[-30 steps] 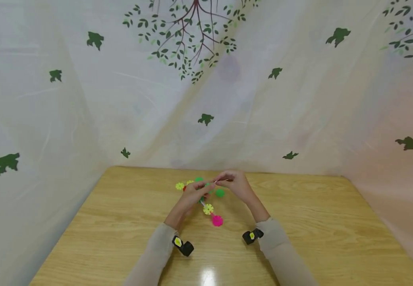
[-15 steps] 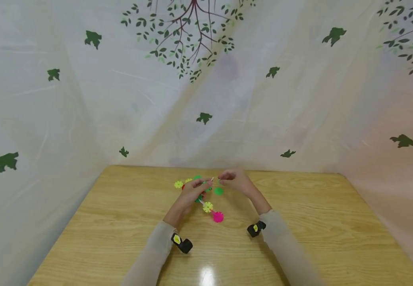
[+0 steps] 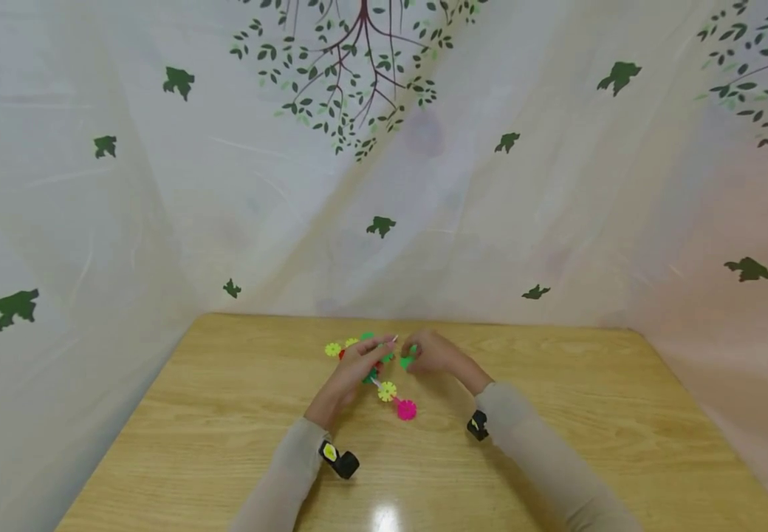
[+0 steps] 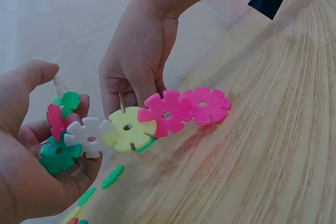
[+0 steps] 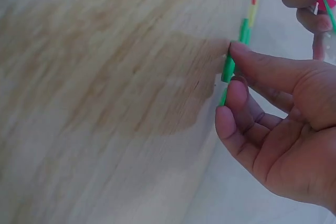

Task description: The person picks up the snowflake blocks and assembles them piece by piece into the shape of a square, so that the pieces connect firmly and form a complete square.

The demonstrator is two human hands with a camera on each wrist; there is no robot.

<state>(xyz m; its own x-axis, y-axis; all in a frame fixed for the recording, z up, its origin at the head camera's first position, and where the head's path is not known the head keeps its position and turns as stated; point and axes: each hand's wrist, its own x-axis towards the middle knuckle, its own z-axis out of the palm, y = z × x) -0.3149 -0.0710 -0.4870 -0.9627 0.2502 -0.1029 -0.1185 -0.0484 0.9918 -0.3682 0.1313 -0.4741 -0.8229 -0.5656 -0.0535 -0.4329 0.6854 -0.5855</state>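
Note:
My left hand (image 3: 356, 363) holds a joined chain of notched plastic flower discs. In the left wrist view its dark green disc (image 4: 59, 154) sits against the fingers, followed by a white disc (image 4: 84, 136), a yellow disc (image 4: 119, 134) and two pink ones at the free end. A red disc (image 4: 54, 121), a small green disc (image 4: 70, 103) and a clear piece (image 4: 60, 83) rise by the fingertips. To the right, my right hand (image 3: 436, 355) reaches down to the table, its thumb and fingers pinching the edges of a loose green disc (image 3: 407, 363).
Loose discs lie on the wooden table (image 3: 224, 443) beyond the left hand, among them a yellow disc (image 3: 333, 349) and a green disc (image 3: 367, 336). Behind the table's far edge hangs a pale cloth (image 3: 291, 244) with printed leaves and birds.
My right hand has moved away from the left hand's fingertips and down to the loose green disc. The left hand stays nearly in place with its chain.

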